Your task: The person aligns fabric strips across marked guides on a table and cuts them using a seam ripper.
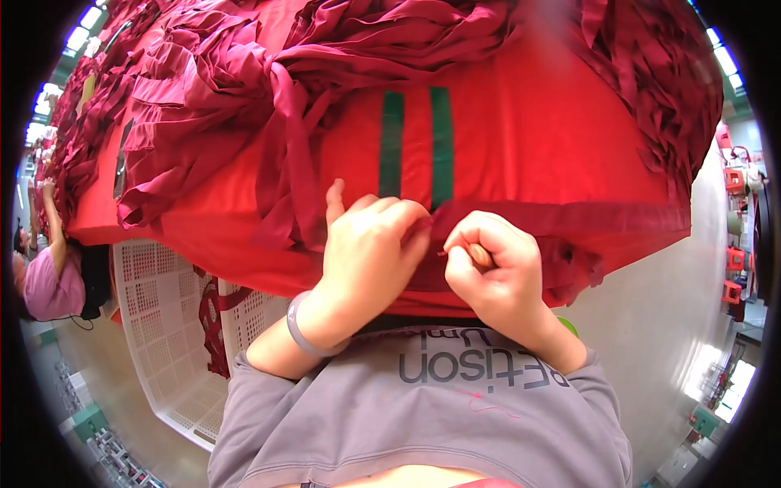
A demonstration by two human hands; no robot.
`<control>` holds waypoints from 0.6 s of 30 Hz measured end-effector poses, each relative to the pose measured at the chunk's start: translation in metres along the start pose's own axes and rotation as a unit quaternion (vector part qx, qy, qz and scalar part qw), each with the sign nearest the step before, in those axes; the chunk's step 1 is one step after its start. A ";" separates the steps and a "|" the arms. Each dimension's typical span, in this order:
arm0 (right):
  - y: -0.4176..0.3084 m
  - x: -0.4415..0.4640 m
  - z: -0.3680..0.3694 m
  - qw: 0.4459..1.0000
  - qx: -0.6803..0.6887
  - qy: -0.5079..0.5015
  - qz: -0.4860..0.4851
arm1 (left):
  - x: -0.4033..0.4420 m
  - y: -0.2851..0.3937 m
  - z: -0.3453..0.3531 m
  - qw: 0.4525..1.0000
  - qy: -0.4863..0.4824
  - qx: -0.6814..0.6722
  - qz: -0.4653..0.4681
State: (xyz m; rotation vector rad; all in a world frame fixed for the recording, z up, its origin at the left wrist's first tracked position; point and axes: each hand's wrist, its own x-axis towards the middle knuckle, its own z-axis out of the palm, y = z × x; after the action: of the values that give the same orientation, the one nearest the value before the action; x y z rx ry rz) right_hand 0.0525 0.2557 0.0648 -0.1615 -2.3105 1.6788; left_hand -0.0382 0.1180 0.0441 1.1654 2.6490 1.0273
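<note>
My left hand (366,252), with a grey band on its wrist, is closed in a pinch at the end of a dark red fabric strip (561,218). That strip runs rightward along the front edge of the red-covered table (521,138). Close beside it, my right hand (500,264) is curled closed. A small tan, rounded bit shows between its fingers, and a dark red scrap shows at its fingertips; what it grips is not clear. Two green tape strips (391,142) lie on the red cover just beyond my hands.
Heaps of maroon fabric strips (203,106) cover the table's far and left parts, with more (651,81) at right. Below the left edge stand white plastic baskets (154,325) with maroon strips hanging in. Another person in a pink top (53,281) works at far left.
</note>
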 end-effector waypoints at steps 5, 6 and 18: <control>-0.013 -0.001 -0.014 0.998 0.044 -0.008 -0.034 | -0.006 0.001 -0.025 0.987 -0.086 -0.130 -0.033; -0.008 -0.001 -0.019 0.997 0.056 -0.013 -0.055 | -0.010 -0.004 -0.035 0.981 -0.123 -0.147 -0.018; 0.011 -0.010 -0.037 0.991 0.113 0.062 0.044 | 0.030 0.002 -0.068 0.978 0.057 0.093 0.178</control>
State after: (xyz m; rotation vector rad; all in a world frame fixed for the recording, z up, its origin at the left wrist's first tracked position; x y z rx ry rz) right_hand 0.0721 0.2906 0.0635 -0.3142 -2.0340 1.9011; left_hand -0.0800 0.1021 0.1034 1.7189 2.7353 0.9274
